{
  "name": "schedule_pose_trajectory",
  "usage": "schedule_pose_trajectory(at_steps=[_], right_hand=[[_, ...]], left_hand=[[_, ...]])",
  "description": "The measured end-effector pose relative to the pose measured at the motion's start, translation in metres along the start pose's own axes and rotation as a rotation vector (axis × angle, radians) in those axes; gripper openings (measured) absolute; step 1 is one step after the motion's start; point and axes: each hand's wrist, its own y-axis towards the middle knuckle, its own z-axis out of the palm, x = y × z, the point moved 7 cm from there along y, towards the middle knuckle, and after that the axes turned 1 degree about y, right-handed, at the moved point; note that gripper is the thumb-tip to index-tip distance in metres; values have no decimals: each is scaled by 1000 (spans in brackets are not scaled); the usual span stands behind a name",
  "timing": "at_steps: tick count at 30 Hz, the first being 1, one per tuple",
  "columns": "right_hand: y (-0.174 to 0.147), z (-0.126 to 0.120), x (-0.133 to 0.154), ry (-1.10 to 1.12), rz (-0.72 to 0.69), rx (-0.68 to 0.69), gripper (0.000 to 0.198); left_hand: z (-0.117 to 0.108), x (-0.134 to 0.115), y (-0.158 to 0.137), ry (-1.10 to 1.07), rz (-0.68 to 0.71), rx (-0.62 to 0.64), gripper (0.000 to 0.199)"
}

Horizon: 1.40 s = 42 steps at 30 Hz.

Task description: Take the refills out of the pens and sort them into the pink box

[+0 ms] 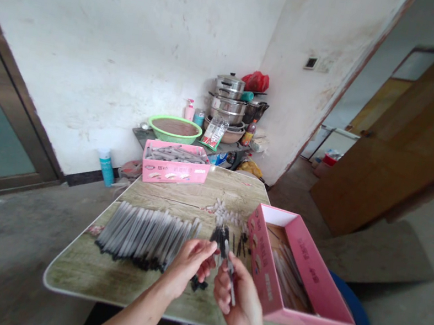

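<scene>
A slim pen with a clear greyish barrel [232, 288] slants through my right hand [238, 292], whose fingers and thumb are closed around it. Just left of it, my left hand [191, 264] has its fingers loosely curled and the thumb apart, with nothing visible in it. Beyond both hands is a bunch of black pen parts [220, 234]. Behind those lie small clear caps [228, 213] in a loose pile. A long row of translucent pens [145, 234] with dark ends toward me covers the table left of my left hand.
A pink box [175, 172] full of pens stands at the table's [95, 281] far edge. At the right, a larger pink box [265, 272] holds thin clear tubes. Past the table are a green basin [173, 135] and stacked steel pots [226, 109].
</scene>
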Motion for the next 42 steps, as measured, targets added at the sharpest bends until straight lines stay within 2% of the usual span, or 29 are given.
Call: schedule_pose_trajectory(at_steps=[3,5,8,11,14,17,23,28,32,36,39,42], right_hand=[[-10,12,-13,29,36,55,43],[-14,15,-20,-24,12,46,47],[-17,12,-23,-152,-13,64,53],[-13,-10,-10,-271,-97,4,57],[-4,-39,13,-572,-328,-148,53],[5,-50,17,-931,-472,-199,44],[16,-34,-5,-1278,-550,-260,19],[31,-23,-16,-1469,-522,-337,12],[40,-22,-15,-1495,-507,-361,11],[34,-21,-3,-1378,-542,-329,13],[18,-16,10,-1227,-561,-262,19],[0,-7,22,-871,-543,-145,25]], left_hand=[[6,17,3,-175,-136,82,42],[6,25,5,-284,-196,72,35],[-3,28,9,-453,-281,-28,21],[-18,20,12,-651,-333,-193,12],[-24,9,12,-718,-336,-246,18],[-24,9,11,-730,-336,-257,19],[-38,4,13,-631,-156,-321,11],[-48,-2,14,-603,-110,-357,7],[-48,1,12,-595,-103,-338,7],[-50,3,11,-580,-66,-340,9],[-53,2,11,-565,-36,-351,14],[-53,3,12,-541,-19,-356,20]])
